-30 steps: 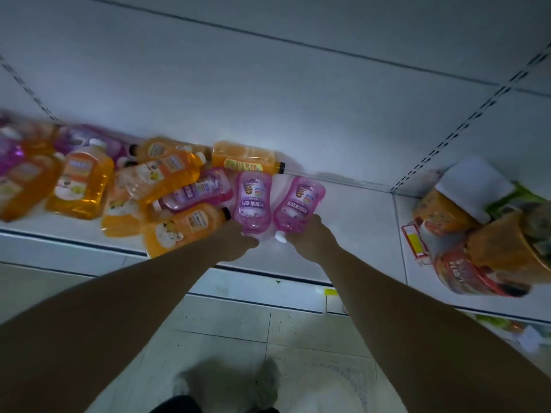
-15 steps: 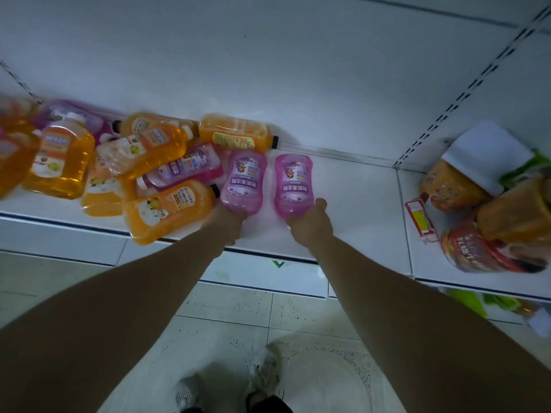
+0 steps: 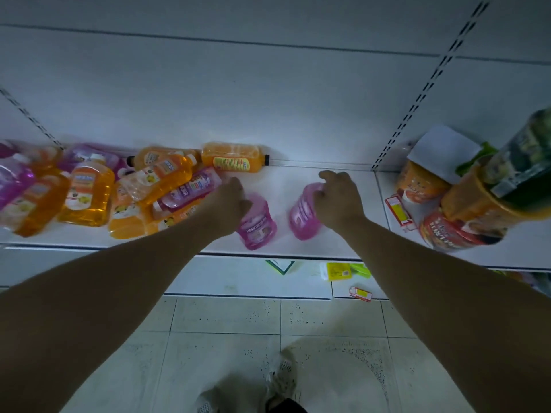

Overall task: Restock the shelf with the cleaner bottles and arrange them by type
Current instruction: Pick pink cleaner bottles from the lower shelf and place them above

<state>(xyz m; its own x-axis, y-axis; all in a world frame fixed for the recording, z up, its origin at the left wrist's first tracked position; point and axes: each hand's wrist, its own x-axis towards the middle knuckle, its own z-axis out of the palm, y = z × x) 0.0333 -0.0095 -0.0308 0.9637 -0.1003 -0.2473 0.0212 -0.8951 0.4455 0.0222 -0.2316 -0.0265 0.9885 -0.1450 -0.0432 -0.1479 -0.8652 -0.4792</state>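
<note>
2 pink bottles sit clamped in the left hand and right hand, right of the mixed heap, probably for grouping.

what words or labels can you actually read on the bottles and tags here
No text reads clearly.
left pink bottle: white label print, blurred.
right pink bottle: label blurred.
back orange bottle: yellow label, print too small.
red and yellow tag on the shelf: too small.
red tub: white characters, blurred.
</note>
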